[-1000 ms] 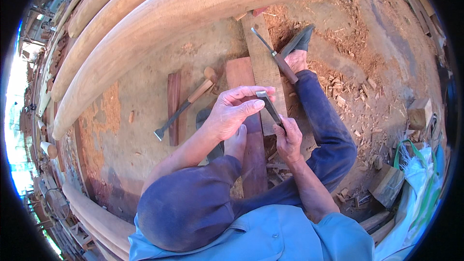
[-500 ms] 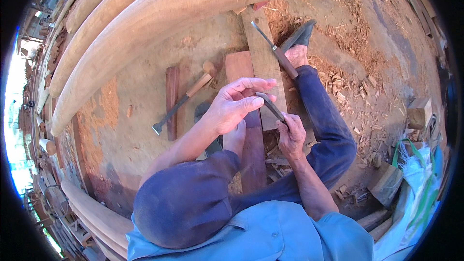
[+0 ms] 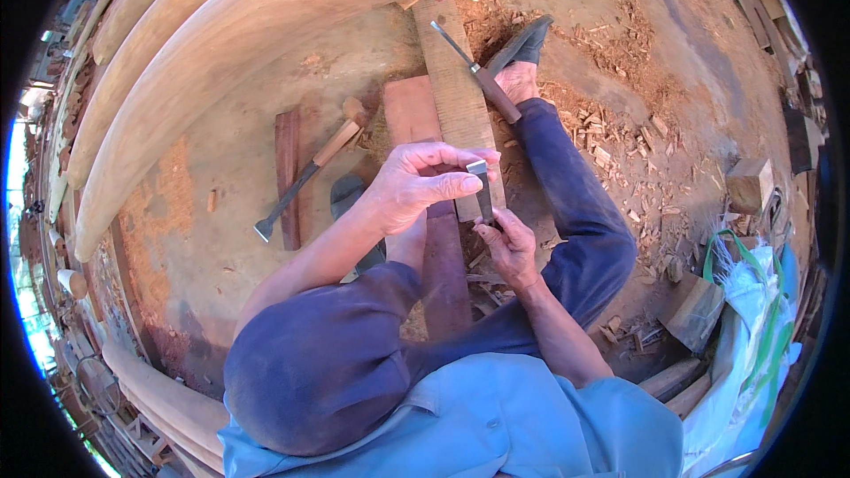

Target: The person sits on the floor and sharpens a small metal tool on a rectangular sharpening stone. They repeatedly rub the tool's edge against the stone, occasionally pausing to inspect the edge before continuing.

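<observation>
- At the centre of the head view, above the boards: a dark metal blade [image 3: 484, 199], slim and straight, its bright, squared end uppermost.
- Right hand [image 3: 514, 246]: fingers closed on the blade's lower end, hiding whatever part lies within the grip.
- Left hand [image 3: 414, 184]: fingers and thumb curved about the bright end; whether they pinch it or stand just clear cannot be told.
- Step in hand, as judged: close handling of the blade, its end turned toward the eyes. The next move calls for a steady right grip, with the left fingertips kept off a probably sharp edge.
- Beneath and beyond: a flat reddish board [image 3: 410, 104] beside a longer, paler plank [image 3: 453, 71] with rough grain.
- Near the right shoe [image 3: 528, 42]: a narrow chisel [image 3: 498, 96] with a dark wooden handle.
- To the left: a broad-ended chisel [image 3: 336, 142], pale-handled, its metal shank across a dark red strip of wood [image 3: 287, 146].
- Farther out: smooth, curved timbers [image 3: 257, 62]; splintery wood chips [image 3: 602, 134] on the floor [image 3: 221, 243]; a white woven sack [image 3: 742, 296] with green straps.
</observation>
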`<state>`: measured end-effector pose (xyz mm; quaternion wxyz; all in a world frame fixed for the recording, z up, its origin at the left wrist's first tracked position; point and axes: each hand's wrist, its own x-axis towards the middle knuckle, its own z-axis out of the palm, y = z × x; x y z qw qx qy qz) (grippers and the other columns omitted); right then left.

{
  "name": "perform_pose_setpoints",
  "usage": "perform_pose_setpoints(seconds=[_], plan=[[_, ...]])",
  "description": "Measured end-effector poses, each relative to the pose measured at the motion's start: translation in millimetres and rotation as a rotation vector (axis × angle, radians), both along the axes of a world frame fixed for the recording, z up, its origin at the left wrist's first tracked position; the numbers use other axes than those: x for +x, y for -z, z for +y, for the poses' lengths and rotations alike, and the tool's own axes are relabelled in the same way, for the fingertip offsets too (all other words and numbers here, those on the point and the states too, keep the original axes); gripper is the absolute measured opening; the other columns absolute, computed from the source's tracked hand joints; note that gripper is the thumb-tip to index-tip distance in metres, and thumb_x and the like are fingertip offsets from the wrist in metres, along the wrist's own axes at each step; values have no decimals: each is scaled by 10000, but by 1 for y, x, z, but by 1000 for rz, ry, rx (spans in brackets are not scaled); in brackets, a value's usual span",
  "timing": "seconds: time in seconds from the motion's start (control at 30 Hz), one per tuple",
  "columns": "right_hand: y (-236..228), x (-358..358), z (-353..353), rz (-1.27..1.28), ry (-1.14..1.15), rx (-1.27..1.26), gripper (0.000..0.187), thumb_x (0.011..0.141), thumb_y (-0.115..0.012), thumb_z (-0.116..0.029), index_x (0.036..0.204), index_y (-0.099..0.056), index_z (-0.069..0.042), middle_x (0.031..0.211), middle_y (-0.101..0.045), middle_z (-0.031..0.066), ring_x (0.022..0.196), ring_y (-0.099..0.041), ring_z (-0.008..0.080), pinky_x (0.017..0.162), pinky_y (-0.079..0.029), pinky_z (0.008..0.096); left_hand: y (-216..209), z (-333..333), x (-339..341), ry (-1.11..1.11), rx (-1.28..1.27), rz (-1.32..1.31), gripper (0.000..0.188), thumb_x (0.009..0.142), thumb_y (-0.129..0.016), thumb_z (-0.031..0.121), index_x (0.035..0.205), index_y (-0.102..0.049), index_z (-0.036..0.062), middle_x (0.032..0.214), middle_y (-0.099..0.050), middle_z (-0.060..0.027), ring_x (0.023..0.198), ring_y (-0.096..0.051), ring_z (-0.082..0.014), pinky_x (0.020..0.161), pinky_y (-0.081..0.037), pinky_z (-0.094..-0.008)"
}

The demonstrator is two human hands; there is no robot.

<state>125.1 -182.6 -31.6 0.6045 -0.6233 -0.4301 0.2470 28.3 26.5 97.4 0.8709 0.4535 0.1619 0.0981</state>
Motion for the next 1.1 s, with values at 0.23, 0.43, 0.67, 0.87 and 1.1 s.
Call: perform_pose_setpoints(seconds=[0.23, 0.43, 0.67, 0.87, 1.1], plan=[[-8, -3, 1, 152, -76, -57, 315, 972, -597, 13, 1283, -568, 50, 1069, -643, 84, 988, -615, 152, 886, -498, 275, -1, 0, 0, 20, 7, 6, 287, 853, -739, 10, 1137, -698, 6, 1298, -640, -174, 1103, -660, -219, 1000, -498, -371], [-15, -7, 2, 252, -94, -89, 293, 987, -578, -6, 1276, -579, 46, 1105, -663, 79, 1021, -604, 135, 932, -469, 266, 0, 1, -3, 32, 24, 28, 295, 848, -734, -12, 1140, -701, 5, 1303, -641, -154, 1105, -658, -205, 977, -521, -353], [-22, -8, 2, 188, -94, -156, 273, 974, -570, 16, 1242, -617, 21, 1113, -682, 77, 1013, -619, 137, 901, -483, 268, 2, 0, -2, 74, 67, 6, 280, 852, -736, -7, 1129, -705, -3, 1297, -643, -142, 1086, -654, -178, 938, -542, -331], [-27, -3, -2, 107, -53, -217, 257, 951, -602, 16, 1207, -630, 15, 1068, -690, 114, 986, -659, 195, 875, -507, 308, 0, -3, 4, 159, 157, -12, 256, 856, -741, 10, 1108, -706, -23, 1263, -659, -134, 1068, -637, -143, 843, -574, -282], [-15, 1, -13, 68, -33, -204, 301, 941, -609, 18, 1242, -611, 13, 1047, -678, 119, 950, -659, 209, 836, -506, 307, 3, -6, 10, 207, 179, -44, 250, 863, -741, 29, 1105, -708, -21, 1246, -667, -134, 1073, -634, -141, 878, -577, -303]])
